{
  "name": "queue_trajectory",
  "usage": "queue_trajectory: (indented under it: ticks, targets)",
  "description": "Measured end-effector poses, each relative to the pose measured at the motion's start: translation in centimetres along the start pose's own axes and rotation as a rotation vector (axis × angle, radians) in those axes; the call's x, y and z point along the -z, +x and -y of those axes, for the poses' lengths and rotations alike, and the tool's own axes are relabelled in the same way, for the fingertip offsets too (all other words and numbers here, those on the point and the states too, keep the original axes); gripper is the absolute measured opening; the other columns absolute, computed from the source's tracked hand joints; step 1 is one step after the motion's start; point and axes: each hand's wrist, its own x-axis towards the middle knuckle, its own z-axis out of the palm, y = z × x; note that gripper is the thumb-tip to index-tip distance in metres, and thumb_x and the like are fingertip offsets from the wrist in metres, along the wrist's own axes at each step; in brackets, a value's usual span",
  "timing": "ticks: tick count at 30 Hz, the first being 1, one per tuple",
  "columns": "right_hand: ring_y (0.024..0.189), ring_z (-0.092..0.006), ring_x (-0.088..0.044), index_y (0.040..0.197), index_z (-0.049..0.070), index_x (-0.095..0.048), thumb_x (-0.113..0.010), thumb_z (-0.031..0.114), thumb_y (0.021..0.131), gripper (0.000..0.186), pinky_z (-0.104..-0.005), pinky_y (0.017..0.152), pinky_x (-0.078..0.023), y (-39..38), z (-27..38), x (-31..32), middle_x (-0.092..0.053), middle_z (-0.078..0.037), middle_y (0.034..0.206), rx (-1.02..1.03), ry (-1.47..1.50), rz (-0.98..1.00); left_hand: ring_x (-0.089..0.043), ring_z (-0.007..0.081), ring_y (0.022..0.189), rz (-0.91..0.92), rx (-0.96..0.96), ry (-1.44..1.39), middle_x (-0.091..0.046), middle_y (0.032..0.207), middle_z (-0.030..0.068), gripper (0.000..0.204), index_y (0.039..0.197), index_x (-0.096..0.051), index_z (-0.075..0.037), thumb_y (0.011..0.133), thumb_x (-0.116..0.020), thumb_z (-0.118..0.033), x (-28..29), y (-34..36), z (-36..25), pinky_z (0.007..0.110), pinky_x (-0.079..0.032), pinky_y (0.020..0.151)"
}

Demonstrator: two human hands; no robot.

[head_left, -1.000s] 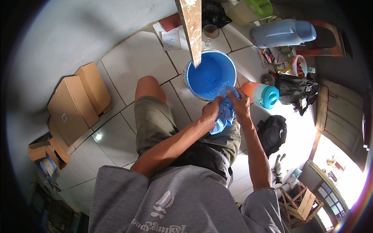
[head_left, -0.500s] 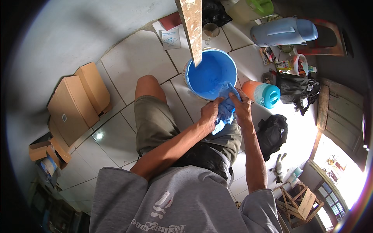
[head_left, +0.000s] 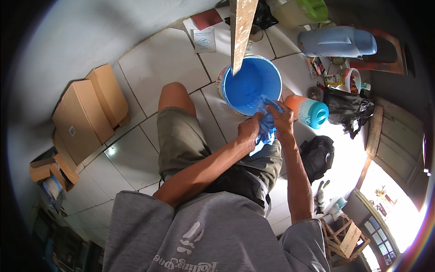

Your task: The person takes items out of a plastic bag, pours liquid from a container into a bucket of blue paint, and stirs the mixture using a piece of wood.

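My left hand (head_left: 248,130) and my right hand (head_left: 282,117) both grip a crumpled light-blue cloth (head_left: 265,123) at the near rim of a bucket (head_left: 251,81) with blue inside, over my right thigh. The left fingers are closed round its lower left part; the right thumb and fingers pinch its upper part, just above and right of the left hand. A paint-flecked wooden board (head_left: 241,31) reaches down from the top edge to the bucket's far rim. An orange jug with turquoise lid (head_left: 308,111) lies just right of my right hand.
Cardboard pieces (head_left: 77,118) lean at the left wall. At the right are a light-blue flask (head_left: 335,41), a green-lidded container (head_left: 301,12), a small tub (head_left: 351,80), black bags (head_left: 344,109) and a wooden rack (head_left: 344,240). A red item (head_left: 206,18) sits by the far wall.
The view has shifted slightly, so the bucket and board appear a little further right. Both hands still grip the cloth, with only slight shifts of fingers and folds.
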Motion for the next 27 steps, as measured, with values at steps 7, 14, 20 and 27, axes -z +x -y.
queue_trajectory:
  ticks: [7,14,20,27]
  targets:
    - [0.069,-0.0105,-0.056,0.095,-0.002,-0.062,-0.061,0.006,0.073,0.023,-0.0232,0.064,-0.046,-0.2,0.4,-0.4,-0.061,-0.005,0.079,0.022,-0.058,-0.044,-0.055,0.0183,0.075,-0.053,-0.01,0.084,-0.061,0.088,0.0109,0.046,0.09,-0.063,0.003,0.067,-0.064,-0.037,-0.1,0.1,0.0,0.032,-0.043,0.068]
    - [0.065,-0.0075,-0.052,0.092,-0.002,-0.062,-0.061,0.01,0.074,0.021,-0.0217,0.059,-0.043,-1.2,1.1,-1.0,-0.06,-0.003,0.076,0.072,-0.17,-0.113,-0.056,0.0176,0.068,-0.043,-0.05,0.012,-0.06,0.08,0.0095,0.036,0.087,-0.061,0.002,0.072,-0.063,-0.03,0.1,0.6,0.4,0.032,-0.044,0.06]
    - [0.066,-0.0089,-0.051,0.087,-0.002,-0.063,-0.062,0.017,0.074,0.023,-0.0244,0.061,-0.043,-1.3,0.4,-0.5,-0.059,-0.003,0.07,0.078,-0.075,-0.088,-0.058,0.0177,0.063,-0.002,-0.066,-0.043,-0.06,0.08,0.0092,0.025,0.093,-0.057,0.003,0.078,-0.061,-0.016,-0.2,-0.6,-0.2,0.03,-0.048,0.053]
    - [0.067,-0.0072,-0.05,0.088,0.0,-0.062,-0.062,0.016,0.078,0.019,-0.0235,0.063,-0.041,-3.0,-0.2,0.0,-0.059,-0.001,0.073,0.146,0.035,-0.088,-0.056,0.0137,0.067,0.116,-0.144,-0.039,-0.06,0.08,0.0058,0.023,0.091,-0.057,0.0,0.077,-0.061,-0.018,0.0,-2.0,-0.3,0.026,-0.046,0.058]
